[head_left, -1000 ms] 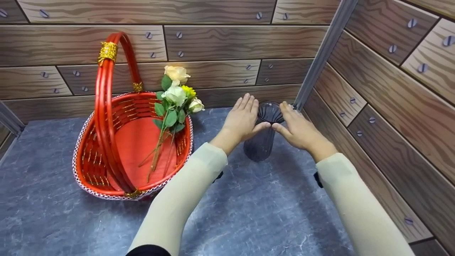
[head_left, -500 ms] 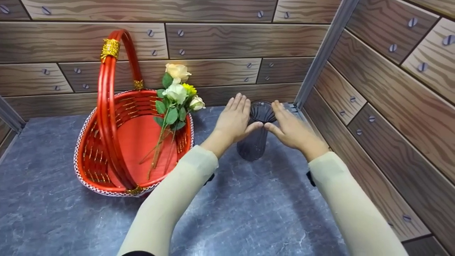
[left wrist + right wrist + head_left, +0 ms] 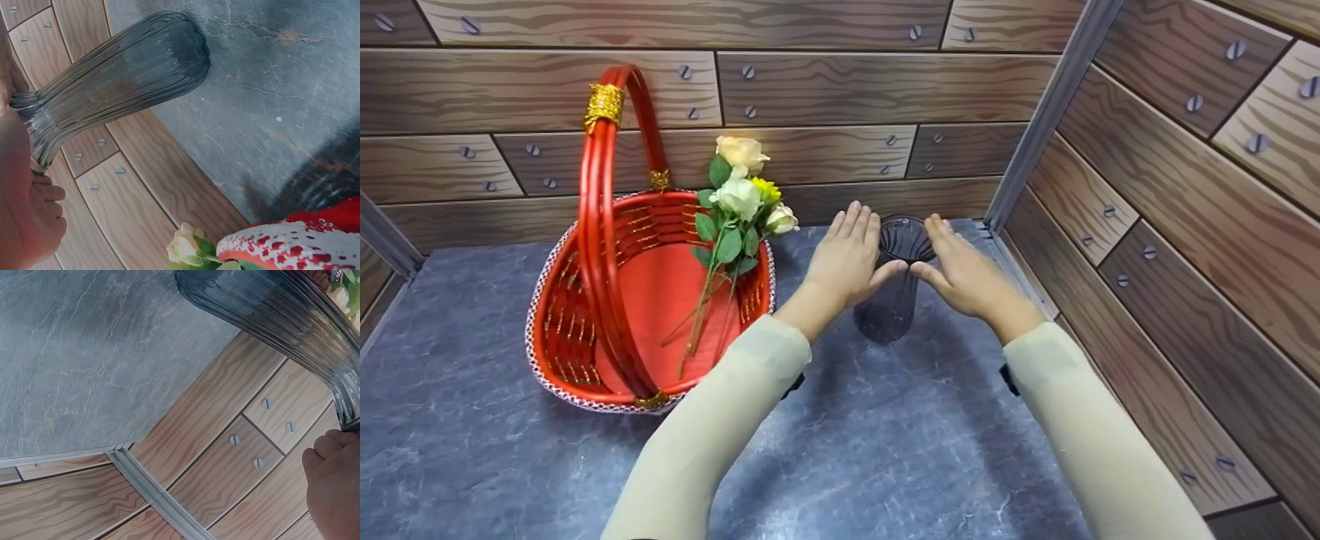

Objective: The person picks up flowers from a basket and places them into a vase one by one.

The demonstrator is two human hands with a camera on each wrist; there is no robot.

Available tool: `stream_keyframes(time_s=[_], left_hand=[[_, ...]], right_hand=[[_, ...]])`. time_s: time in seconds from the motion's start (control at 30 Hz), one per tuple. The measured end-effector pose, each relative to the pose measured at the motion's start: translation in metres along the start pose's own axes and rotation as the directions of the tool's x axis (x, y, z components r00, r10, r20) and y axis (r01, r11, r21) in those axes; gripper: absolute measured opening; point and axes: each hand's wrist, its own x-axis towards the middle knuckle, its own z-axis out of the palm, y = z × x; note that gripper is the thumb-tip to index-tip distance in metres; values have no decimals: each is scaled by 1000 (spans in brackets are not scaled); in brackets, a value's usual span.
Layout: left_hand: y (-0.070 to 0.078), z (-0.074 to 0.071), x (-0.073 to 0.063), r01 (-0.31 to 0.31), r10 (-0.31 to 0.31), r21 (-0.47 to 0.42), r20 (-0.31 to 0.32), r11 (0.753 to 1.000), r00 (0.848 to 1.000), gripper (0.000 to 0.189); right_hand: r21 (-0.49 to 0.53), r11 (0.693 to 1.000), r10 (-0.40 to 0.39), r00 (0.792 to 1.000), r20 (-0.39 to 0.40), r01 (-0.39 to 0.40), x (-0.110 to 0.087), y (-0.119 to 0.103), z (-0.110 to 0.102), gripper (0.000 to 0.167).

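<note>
- Table [image 3: 885, 450] well lit, pale glare on near side
- I see soft shadow by right sleeve [image 3: 1091, 420]
- Basket handle [image 3: 588, 187] catches highlights
- Wrist views hazy, vase [image 3: 129, 79] softish

On your left the basket [image 3: 652, 292] stands on the table [image 3: 870, 465] with its handle [image 3: 595, 172] arching over it, and the flowers [image 3: 739, 199] lie across its far right side, stems inside, blooms past the rim. To the right of the basket, apart from it, is the vase [image 3: 885, 311], with your left hand [image 3: 847, 255] at the left of its mouth and your right hand [image 3: 966, 266] at the right, thumbs at the near edge. Behind everything runs the far wall [image 3: 840, 82], while the right wall [image 3: 1170, 210] stands to the right of your right hand.
</note>
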Motion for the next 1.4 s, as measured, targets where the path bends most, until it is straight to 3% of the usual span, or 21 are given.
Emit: stream_keyframes(time_s=[0.57, 0.8, 0.97, 1.17, 1.4], left_hand=[[-10, -1, -11, 15, -15, -16, -22, 1000, 1000, 91], [-9, -4, -13, 31, -31, -17, 2, 999, 1000, 93], [-7, -20, -17, 20, -21, 20, 8, 1000, 1000, 90], [-9, -50, -27, 6, -6, 21, -26, 1000, 1000, 89], [-23, -89, -47, 37, -52, -112, -133, 993, 990, 89]], right_hand=[[-3, 1000, -18, 1000, -9, 18, 6, -13, 3, 81], [-13, 1000, -10, 1000, 13, 11, 6, -13, 2, 83], [-10, 1000, -7, 1000, 17, 7, 4, -13, 2, 83], [-6, 1000, -19, 1000, 25, 19, 5, -13, 4, 83], [-3, 1000, -21, 1000, 11, 21, 5, -10, 4, 84]])
